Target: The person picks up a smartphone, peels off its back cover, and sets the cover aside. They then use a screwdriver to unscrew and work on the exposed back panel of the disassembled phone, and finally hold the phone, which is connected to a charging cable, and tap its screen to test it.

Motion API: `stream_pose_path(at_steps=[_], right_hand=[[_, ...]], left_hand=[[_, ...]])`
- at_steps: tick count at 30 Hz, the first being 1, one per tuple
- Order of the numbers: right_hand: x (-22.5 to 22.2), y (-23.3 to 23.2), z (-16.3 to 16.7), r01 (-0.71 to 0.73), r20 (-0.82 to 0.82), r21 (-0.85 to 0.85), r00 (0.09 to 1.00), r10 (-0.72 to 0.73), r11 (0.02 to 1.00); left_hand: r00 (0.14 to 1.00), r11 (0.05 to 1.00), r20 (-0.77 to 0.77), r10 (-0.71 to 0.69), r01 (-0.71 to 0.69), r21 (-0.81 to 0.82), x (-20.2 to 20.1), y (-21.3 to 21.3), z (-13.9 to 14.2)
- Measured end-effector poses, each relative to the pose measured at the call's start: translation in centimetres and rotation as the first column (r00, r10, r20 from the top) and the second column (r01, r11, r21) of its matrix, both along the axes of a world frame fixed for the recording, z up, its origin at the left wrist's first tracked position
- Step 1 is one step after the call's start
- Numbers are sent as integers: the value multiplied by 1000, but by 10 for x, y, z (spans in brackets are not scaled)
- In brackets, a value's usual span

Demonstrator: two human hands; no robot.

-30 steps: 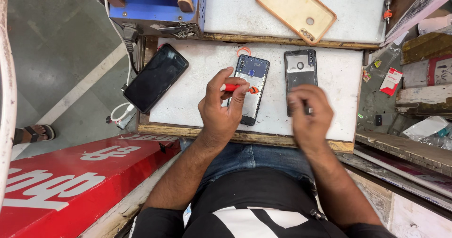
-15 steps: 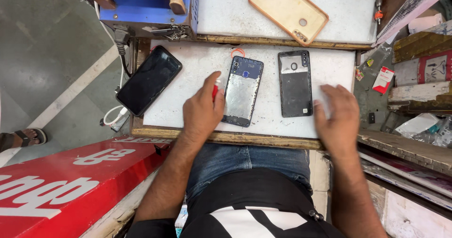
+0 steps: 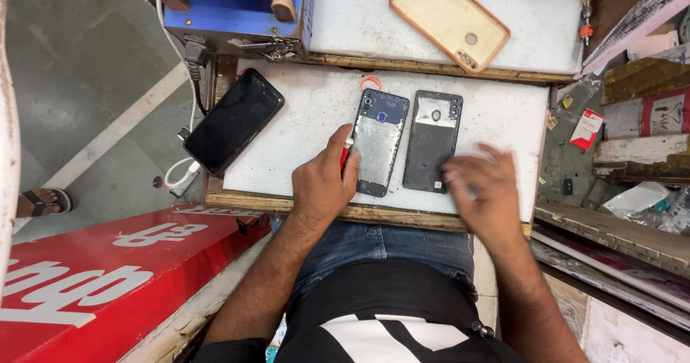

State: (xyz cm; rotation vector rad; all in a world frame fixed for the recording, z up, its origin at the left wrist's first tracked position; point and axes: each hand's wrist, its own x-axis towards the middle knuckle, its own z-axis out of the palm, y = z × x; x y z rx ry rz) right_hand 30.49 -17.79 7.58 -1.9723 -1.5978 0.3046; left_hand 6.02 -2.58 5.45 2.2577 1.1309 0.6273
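Opened phone (image 3: 379,141) lies on the white counter (image 3: 309,111), long axis running near to far, camera end far. My left hand (image 3: 321,183) rests at its left edge, grip clamped on a red tool (image 3: 345,156). My right hand (image 3: 483,187), blurred, fingers loosely apart, touches the black back cover (image 3: 431,140) just beside, close to the counter's near edge.

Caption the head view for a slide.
Left hand beside opened phone, right hand at back cover.
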Motion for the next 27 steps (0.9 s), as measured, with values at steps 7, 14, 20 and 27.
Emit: stream_pose_path(at_steps=[7,14,20,27], right_hand=[[60,-20,-4,484,-97,-73,867,-489,872],[102,-2,-22,380,-655,-132,660,-368,916],[117,1,-40,450,-654,-108,639,-404,886],[131,0,-55,495,-664,-125,602,-443,860]], left_hand=[[998,996,57,-24,19,87,7,43,16],[996,987,-66,-65,74,142,25,87,25],[870,883,-241,431,-351,311,-60,123,33],[770,834,-360,527,-549,46,-78,128,43]])
